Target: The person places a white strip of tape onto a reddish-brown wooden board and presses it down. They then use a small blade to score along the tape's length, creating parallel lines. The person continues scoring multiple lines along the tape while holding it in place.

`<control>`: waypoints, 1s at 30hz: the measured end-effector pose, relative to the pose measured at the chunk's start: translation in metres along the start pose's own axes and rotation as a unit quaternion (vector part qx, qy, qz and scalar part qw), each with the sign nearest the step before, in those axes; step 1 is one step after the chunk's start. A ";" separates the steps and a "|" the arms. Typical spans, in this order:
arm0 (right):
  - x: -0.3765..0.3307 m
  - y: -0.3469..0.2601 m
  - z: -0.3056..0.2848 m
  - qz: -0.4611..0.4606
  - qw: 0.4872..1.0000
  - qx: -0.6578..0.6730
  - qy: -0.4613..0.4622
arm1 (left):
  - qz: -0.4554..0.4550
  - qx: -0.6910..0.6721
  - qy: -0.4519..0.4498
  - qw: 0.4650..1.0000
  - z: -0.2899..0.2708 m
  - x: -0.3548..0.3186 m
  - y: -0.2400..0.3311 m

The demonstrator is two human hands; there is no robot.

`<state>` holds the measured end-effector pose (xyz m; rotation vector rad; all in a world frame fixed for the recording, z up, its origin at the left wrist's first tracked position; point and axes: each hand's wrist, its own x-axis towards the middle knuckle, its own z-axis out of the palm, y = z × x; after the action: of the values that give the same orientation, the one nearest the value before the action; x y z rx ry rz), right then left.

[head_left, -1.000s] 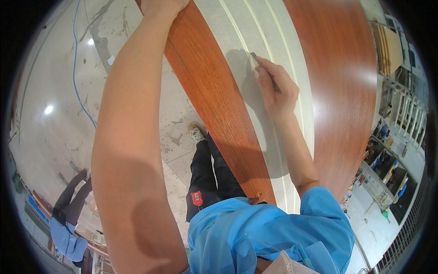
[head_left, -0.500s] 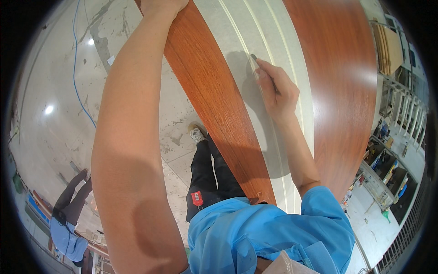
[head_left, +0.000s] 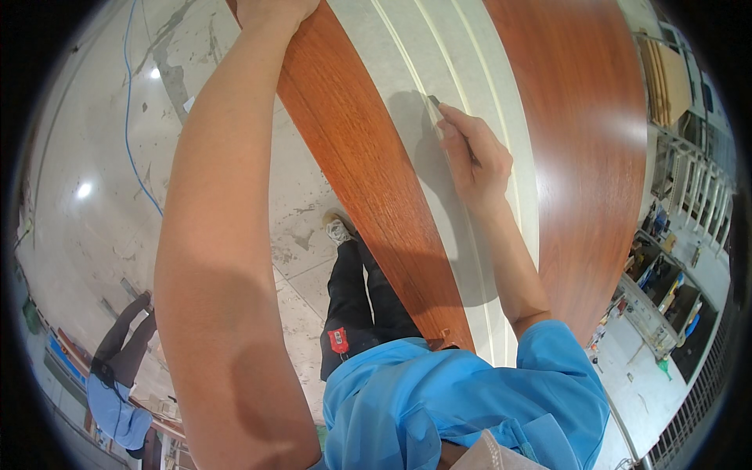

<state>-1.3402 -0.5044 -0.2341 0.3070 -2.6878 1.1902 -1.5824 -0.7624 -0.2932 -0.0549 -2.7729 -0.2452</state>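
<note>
A large panel lies before me, with a reddish-brown wood-grain strip (head_left: 376, 157) on its left, a pale grooved band (head_left: 376, 47) in the middle and a wider wood-grain area (head_left: 583, 149) on the right. My right hand (head_left: 484, 160) is closed around a thin dark tool (head_left: 434, 101); its kind I cannot make out. The tool's tip meets the pale band beside a groove line. At the top edge, my left hand (head_left: 278, 9) rests at the left wood-grain strip's outer edge, its fingers cut off by the frame.
A blue hose (head_left: 129, 133) runs over the grey floor on the left. Another person (head_left: 117, 392) is at lower left. On the right are stacked boards (head_left: 664, 82), a metal rack (head_left: 697, 184) and a tool-filled cart (head_left: 666, 298). A red tape measure (head_left: 338, 341) hangs at my waist.
My left hand and forearm have shifted slightly left. My right hand and the dark tool keep nearly the same place on the pale band.
</note>
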 end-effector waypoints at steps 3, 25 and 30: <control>-0.001 0.000 0.000 0.004 1.000 -0.007 0.001 | -0.003 0.000 -0.006 1.000 0.000 0.000 0.000; -0.012 0.001 -0.004 -0.005 1.000 -0.010 -0.009 | -0.007 0.006 -0.013 1.000 0.000 0.000 -0.001; -0.015 0.001 -0.005 -0.003 1.000 -0.006 -0.006 | -0.004 0.005 -0.006 1.000 0.002 -0.001 -0.001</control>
<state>-1.3261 -0.4981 -0.2355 0.3221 -2.7009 1.1724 -1.5823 -0.7633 -0.2957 -0.0419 -2.7868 -0.2342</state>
